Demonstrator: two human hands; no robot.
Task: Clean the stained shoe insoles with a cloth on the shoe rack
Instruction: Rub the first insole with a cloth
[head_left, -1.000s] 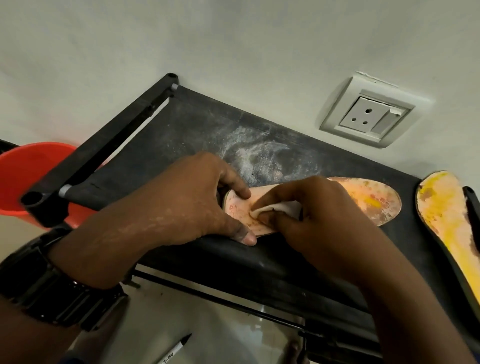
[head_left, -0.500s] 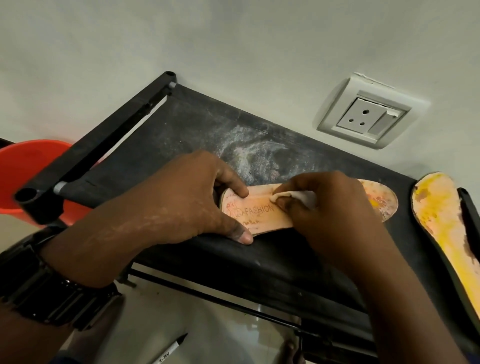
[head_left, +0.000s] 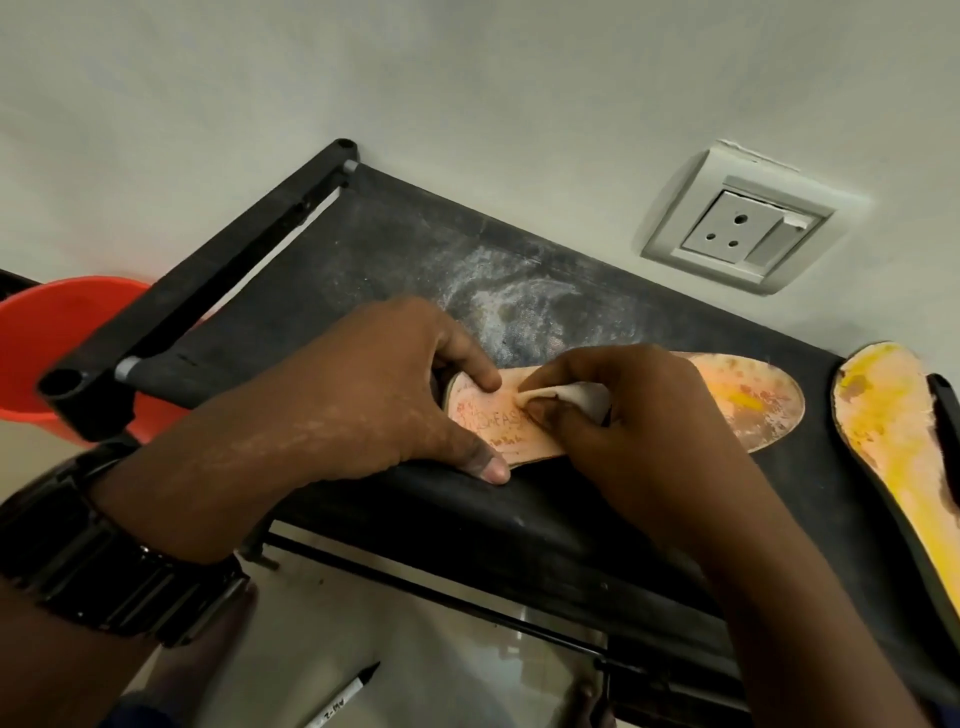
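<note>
A peach insole (head_left: 748, 402) with yellow and red stains lies flat on the black fabric top of the shoe rack (head_left: 395, 260). My left hand (head_left: 374, 395) holds its heel end down, forefinger on top and thumb at the near edge. My right hand (head_left: 623, 415) pinches a small folded white cloth (head_left: 576, 392) and presses it on the insole's middle, just right of faint printed letters. A second insole (head_left: 883, 431), stained bright yellow, lies at the rack's right end.
An orange bucket (head_left: 47, 338) stands left of the rack, below its frame bar. A white wall socket (head_left: 737, 234) sits above the rack's back edge. A black marker (head_left: 345, 696) lies on the floor below. White powdery marks cover the rack fabric behind the hands.
My right hand rubbed the cloth along the insole, first rightward off the heel, then back left a little. My left hand stayed on the heel end.
</note>
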